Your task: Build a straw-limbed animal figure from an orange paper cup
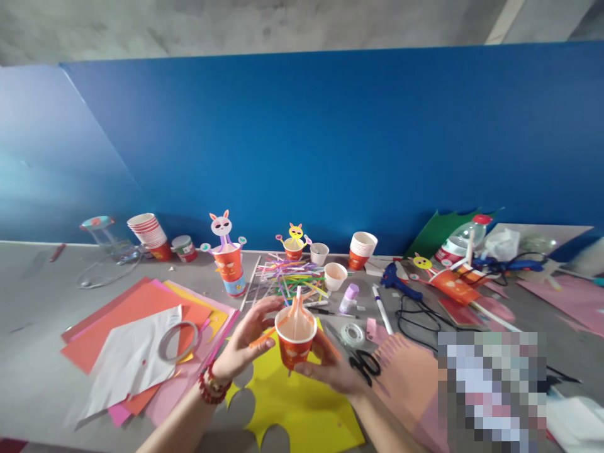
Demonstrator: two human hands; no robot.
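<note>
My right hand (pixel 333 368) is wrapped around an orange paper cup (pixel 295 343) held above a yellow cut paper sheet (pixel 302 409). A white straw and orange paper strips (pixel 297 308) stick up out of the cup. My left hand (pixel 248 340), with a red bead bracelet on the wrist, touches the cup's left side and pinches an orange strip near the rim. Both hands sit at the centre front of the grey table (pixel 38 377).
Coloured paper sheets (pixel 136 327) and a tape ring (pixel 178 341) lie at left. Cup figures with rabbit heads (pixel 227 258), cup stacks (pixel 148 234), a straw pile (pixel 287 277), scissors (pixel 363 362), a blue glue gun (pixel 399 280), a bottle (pixel 465 242) and cables spread behind.
</note>
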